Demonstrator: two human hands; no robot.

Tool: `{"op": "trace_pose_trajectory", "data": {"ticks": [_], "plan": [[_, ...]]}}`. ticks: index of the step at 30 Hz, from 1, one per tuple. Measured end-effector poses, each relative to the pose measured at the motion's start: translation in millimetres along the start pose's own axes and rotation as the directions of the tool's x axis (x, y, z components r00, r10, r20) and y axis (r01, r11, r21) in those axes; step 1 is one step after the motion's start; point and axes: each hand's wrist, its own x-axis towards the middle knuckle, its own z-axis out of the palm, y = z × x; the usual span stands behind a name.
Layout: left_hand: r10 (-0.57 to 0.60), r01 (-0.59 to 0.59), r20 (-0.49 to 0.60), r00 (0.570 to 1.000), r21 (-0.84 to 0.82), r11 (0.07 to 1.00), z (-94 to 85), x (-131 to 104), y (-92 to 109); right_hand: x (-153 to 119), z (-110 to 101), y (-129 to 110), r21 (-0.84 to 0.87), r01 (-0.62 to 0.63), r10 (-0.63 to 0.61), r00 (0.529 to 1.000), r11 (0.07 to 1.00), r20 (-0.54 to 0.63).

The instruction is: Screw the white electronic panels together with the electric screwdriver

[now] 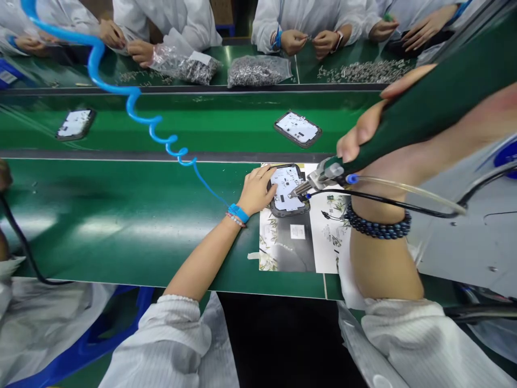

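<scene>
My left hand (258, 189) rests on the left edge of a dark device housing (287, 211) with a white board inside and holds it down on a printed paper mat (299, 248). My right hand (365, 134) grips a dark green powered screwdriver (424, 108). Its metal tip (297, 192) touches the white board near the housing's right side. A clear tube and a black cable run from the tool to the right. A blue strap circles my left wrist and a dark bead bracelet (377, 226) my right.
Two more housings (298, 129) (75, 124) lie on the green conveyor belt behind. A blue coiled hose (133, 102) hangs across the left. Other people's hands work at the far table beside bags of small metal parts (258, 70). A grey panel (464, 242) lies at right.
</scene>
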Motion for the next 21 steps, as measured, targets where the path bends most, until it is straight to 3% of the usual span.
{"op": "trace_pose_trajectory", "data": {"ticks": [6, 17, 21], "plan": [[-0.006, 0.006, 0.012, 1.000, 0.009, 1.000, -0.5, 0.9, 2.0, -12.4, 26.6, 14.0, 0.007, 0.077, -0.076, 0.995, 0.997, -0.064], [-0.005, 0.005, 0.009, 1.000, 0.015, 1.000, -1.5, 0.7, 4.4, -10.2, 25.6, 35.1, -0.034, 0.137, -0.135, 0.990, 0.990, 0.049], [-0.007, 0.007, 0.004, 1.000, 0.025, 1.000, -1.3, 0.4, 3.0, -10.8, 37.0, 44.2, 0.068, 0.180, -0.177, 0.983, 0.981, -0.043]]}}
